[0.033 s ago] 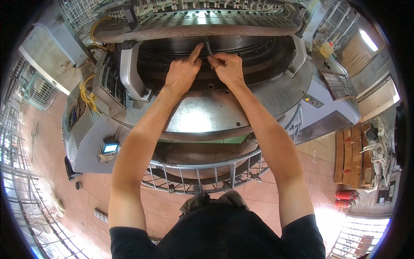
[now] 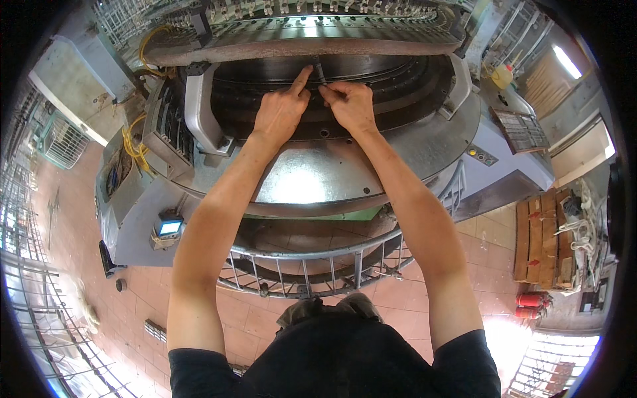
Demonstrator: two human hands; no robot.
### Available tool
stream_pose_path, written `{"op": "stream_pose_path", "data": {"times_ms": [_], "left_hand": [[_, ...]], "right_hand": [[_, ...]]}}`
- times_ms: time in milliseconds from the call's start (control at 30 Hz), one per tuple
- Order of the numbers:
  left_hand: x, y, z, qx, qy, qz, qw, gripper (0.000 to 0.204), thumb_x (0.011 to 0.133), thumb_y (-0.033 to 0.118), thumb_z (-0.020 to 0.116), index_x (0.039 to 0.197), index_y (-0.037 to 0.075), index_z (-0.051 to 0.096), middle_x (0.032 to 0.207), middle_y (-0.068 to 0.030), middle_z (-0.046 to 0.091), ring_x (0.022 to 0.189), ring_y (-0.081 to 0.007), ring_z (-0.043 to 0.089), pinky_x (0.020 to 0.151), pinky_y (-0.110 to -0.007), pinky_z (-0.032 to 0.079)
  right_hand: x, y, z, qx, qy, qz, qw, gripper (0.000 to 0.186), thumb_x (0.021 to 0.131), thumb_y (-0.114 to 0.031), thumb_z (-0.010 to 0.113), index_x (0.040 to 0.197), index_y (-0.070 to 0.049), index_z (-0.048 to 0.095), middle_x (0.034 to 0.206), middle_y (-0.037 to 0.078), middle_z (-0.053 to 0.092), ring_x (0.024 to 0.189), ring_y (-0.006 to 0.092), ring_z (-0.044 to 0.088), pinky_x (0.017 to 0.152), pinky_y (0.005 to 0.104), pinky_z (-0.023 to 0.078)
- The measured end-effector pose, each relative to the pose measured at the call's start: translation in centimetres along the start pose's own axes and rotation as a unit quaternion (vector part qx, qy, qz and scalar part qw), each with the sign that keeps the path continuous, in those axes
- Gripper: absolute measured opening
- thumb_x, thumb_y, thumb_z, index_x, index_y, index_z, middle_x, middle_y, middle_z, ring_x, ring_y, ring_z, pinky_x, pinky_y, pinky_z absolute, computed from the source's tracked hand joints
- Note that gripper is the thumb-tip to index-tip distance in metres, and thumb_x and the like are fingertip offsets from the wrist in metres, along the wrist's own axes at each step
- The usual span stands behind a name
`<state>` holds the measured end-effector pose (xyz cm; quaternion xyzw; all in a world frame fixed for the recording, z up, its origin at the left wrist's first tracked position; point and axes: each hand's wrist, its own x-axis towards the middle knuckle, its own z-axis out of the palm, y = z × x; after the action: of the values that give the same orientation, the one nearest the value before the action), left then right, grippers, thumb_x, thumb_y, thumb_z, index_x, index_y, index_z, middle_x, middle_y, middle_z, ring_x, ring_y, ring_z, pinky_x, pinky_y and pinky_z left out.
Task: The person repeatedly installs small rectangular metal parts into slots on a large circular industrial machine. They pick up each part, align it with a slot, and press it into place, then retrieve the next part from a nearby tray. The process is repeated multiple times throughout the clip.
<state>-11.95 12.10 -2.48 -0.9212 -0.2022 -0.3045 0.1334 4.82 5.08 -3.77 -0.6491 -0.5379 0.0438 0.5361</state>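
Grey strip [image 2: 319, 69] in right hand [image 2: 352, 106]

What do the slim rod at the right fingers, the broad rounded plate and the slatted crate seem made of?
Slim rod: possibly metal, judging by its dull grey look, though too small to be sure. Rounded plate: likely bare metal, smooth, with a bright glare. Slatted crate: apparently wood, worn brown boards.

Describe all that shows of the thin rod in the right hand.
The thin rod looks straight and dark grey, with lighter glints; it may be metal. It stands steeply, top leaning slightly left, in front of a dark curved wall. The right hand pinches its lower end. The left hand points beside it, apparently without touching. Whether its top touches that wall cannot be told.
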Motion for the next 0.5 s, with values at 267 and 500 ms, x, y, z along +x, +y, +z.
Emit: {"op": "stream_pose_path", "data": {"times_ms": [267,500], "left_hand": [[0.07,0.04,0.01,0.013,0.001,0.005,1.000,0.015,0.076,-0.004,0.064,0.090,-0.001,0.070,0.153,-0.0089,0.047,0.082,-0.0284,0.074,0.070,-0.041,0.061],[0.15,0.08,0.02,0.008,0.010,0.003,1.000,0.013,0.078,-0.004,0.064,0.088,-0.002,0.071,0.153,-0.0058,0.048,0.080,-0.0285,0.074,0.069,-0.040,0.061]], "right_hand": [[-0.14,-0.50,-0.21,0.012,0.001,0.016,1.000,0.021,0.086,-0.021,0.072,0.093,-0.002,0.077,0.076,0.019,0.071,0.065,0.0288,0.070,0.066,0.0366,0.053],[-0.03,-0.19,-0.06,-0.007,-0.004,0.014,1.000,0.020,0.090,-0.018,0.073,0.095,0.001,0.077,0.069,0.009,0.072,0.061,0.0114,0.064,0.061,0.0287,0.051]]}}
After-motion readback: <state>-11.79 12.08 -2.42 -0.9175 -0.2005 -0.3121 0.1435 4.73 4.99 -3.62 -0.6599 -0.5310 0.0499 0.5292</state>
